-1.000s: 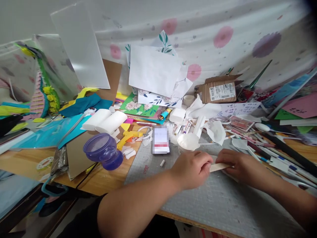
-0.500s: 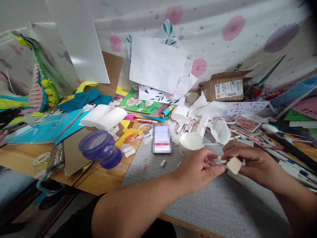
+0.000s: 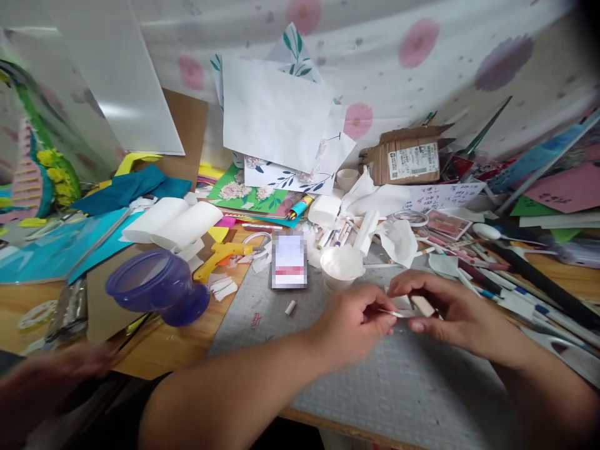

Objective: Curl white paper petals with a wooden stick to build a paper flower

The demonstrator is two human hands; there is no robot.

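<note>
Above the grey cutting mat (image 3: 262, 344), both hands are close together. My left hand (image 3: 354, 322) pinches the edge of a thin white piece (image 3: 396, 314), which looks like paper. My right hand (image 3: 445, 315) has its fingers curled round a small beige block (image 3: 422, 306) and is also close against the white piece; whether it grips that piece too I cannot tell. Just behind the hands is a white paper bowl (image 3: 342, 265). A short white roll (image 3: 290, 307) lies on the mat, in front of a phone (image 3: 289, 262) with a blurred screen.
To the left stand a purple pot (image 3: 159, 287) and a yellow glue gun (image 3: 218, 259). White paper rolls (image 3: 173, 222), a cardboard box (image 3: 403, 156) and many pens (image 3: 534, 294) crowd the back and right. Another person's blurred hand (image 3: 56, 381) reaches in at lower left.
The view has shifted to the right. The beige block has turned from its broad face to a narrower side. Another person's hand now appears at lower left.
</note>
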